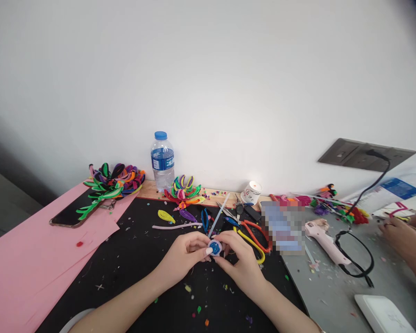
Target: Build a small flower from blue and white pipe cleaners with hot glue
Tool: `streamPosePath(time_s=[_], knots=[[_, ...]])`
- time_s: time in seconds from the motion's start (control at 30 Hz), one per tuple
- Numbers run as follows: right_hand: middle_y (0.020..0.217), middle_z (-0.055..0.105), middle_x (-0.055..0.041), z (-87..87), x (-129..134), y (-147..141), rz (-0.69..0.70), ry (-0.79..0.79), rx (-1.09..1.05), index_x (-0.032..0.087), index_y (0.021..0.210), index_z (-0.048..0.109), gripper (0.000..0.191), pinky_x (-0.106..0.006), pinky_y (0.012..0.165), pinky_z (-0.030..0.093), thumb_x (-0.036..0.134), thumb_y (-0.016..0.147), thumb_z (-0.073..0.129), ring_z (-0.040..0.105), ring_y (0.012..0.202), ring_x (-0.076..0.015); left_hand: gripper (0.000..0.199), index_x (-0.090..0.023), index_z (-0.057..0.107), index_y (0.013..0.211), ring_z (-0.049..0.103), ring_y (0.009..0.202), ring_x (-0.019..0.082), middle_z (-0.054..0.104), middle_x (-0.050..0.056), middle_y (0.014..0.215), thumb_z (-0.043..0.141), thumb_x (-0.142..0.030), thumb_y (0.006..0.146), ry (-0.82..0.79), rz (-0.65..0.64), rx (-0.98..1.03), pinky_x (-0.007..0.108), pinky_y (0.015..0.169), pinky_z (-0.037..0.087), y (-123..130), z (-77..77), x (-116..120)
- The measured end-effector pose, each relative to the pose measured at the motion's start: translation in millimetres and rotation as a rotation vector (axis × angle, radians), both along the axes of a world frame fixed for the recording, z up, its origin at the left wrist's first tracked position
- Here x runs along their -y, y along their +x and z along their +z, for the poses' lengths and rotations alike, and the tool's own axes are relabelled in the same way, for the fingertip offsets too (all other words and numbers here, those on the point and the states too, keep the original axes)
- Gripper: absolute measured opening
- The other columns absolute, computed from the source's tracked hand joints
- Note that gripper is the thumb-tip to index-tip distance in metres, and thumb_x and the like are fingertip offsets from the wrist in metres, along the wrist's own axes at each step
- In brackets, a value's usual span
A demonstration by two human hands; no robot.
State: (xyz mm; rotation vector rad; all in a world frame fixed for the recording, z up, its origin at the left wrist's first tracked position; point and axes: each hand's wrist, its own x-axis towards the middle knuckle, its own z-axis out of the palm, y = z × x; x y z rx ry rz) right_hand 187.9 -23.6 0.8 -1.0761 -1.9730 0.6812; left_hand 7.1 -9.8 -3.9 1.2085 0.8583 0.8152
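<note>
Between my left hand point(190, 252) and my right hand point(239, 259) is a small round pipe-cleaner coil point(215, 249), blue in the middle with a pale lilac rim. The fingertips of both hands pinch it from either side. Just beyond it a translucent glue stick point(219, 215) lies slanting on the black mat point(135, 259). Looped petals, yellow point(166, 216), purple point(187, 215) and blue point(205, 219), lie past my left hand, with a pale lilac pipe cleaner point(175, 226). Beyond my right hand are scissors with red-orange handles point(263, 238) and a bent yellow pipe cleaner point(251, 245).
A water bottle point(162, 162), a pipe-cleaner flower point(183, 190) and a paper cup point(252, 192) stand along the wall. At left, a flower bundle point(116, 180) lies by a phone point(71, 212). A corded glue gun point(327, 243) and another person's hand point(400, 236) are at right.
</note>
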Motion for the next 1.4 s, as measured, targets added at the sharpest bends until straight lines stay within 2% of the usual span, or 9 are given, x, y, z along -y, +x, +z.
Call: streamPosePath(time_s=[0.13,0.37,0.67,0.87,1.1,1.2,1.33,1.4], knots=[[0.097,0.058,-0.0069,-0.2,-1.1,2.2,0.024,-0.007,0.006,0.023,0.106,0.057,0.03,-0.027,0.061,0.048,0.015,0.077,0.06,0.056,0.076,-0.0163,0.025,-0.014,0.062,0.088,0.06,0.071,0.016,0.066,0.005,0.08,0.062,-0.034,0.073,0.001,0.003,-0.005,0.031,0.071,0.047,0.2,-0.8,-0.2],[0.091,0.06,-0.0057,3.2,-2.7,2.6,0.036,-0.027,0.01,0.023,0.099,0.06,0.022,-0.027,0.06,0.048,0.018,0.078,0.06,0.056,0.072,-0.0158,0.023,-0.013,0.063,0.087,0.058,0.07,0.016,0.065,0.005,0.077,0.06,-0.032,0.075,0.035,-0.01,-0.019,0.03,0.07,0.047,-1.3,-1.3,-1.1],[0.081,0.059,-0.0038,-0.3,-4.3,4.4,0.025,-0.024,0.032,0.02,0.093,0.062,0.019,-0.026,0.06,0.046,0.013,0.076,0.061,0.053,0.068,-0.0149,0.023,-0.012,0.063,0.086,0.056,0.069,0.015,0.064,0.005,0.075,0.06,-0.032,0.076,0.049,-0.02,-0.045,0.029,0.069,0.046,0.1,4.2,0.2],[0.079,0.058,-0.0032,1.2,-3.3,3.1,0.026,-0.028,0.024,0.019,0.091,0.061,0.017,-0.025,0.059,0.044,0.011,0.075,0.061,0.052,0.066,-0.014,0.022,-0.011,0.063,0.084,0.056,0.068,0.014,0.063,0.004,0.074,0.059,-0.031,0.076,0.063,-0.024,-0.042,0.028,0.068,0.046,-0.5,2.0,-0.1],[0.077,0.058,-0.0009,-3.3,-2.7,3.3,0.008,-0.11,0.006,0.02,0.096,0.06,0.025,-0.024,0.059,0.044,0.009,0.073,0.061,0.052,0.064,-0.0128,0.023,-0.013,0.063,0.088,0.058,0.072,0.016,0.065,0.006,0.081,0.058,-0.032,0.076,0.058,-0.018,-0.029,0.029,0.07,0.046,-0.5,-1.7,-1.2],[0.077,0.06,-0.0011,-5.9,-3.0,3.2,0.004,-0.209,-0.05,0.019,0.1,0.059,0.031,-0.024,0.059,0.045,0.011,0.07,0.063,0.054,0.063,-0.0128,0.021,-0.013,0.063,0.086,0.058,0.075,0.017,0.066,0.006,0.082,0.058,-0.031,0.076,0.088,0.001,-0.058,0.029,0.071,0.046,-0.2,0.2,-0.5],[0.071,0.061,-0.0017,-3.0,-4.7,2.3,-0.001,-0.378,-0.13,0.016,0.091,0.061,0.014,-0.023,0.057,0.046,0.02,0.079,0.054,0.056,0.06,-0.012,0.019,-0.013,0.064,0.085,0.058,0.075,0.017,0.065,0.005,0.079,0.057,-0.029,0.077,0.139,0.013,-0.101,0.028,0.071,0.046,-0.2,2.2,0.9],[0.066,0.061,-0.0014,-0.2,-5.2,1.5,0.006,-0.421,-0.146,0.015,0.084,0.061,0.013,-0.022,0.056,0.045,0.023,0.083,0.051,0.056,0.057,-0.0116,0.018,-0.013,0.064,0.083,0.058,0.073,0.017,0.065,0.005,0.076,0.057,-0.029,0.077,0.172,0.016,-0.122,0.028,0.069,0.046,-0.3,2.8,1.7]])
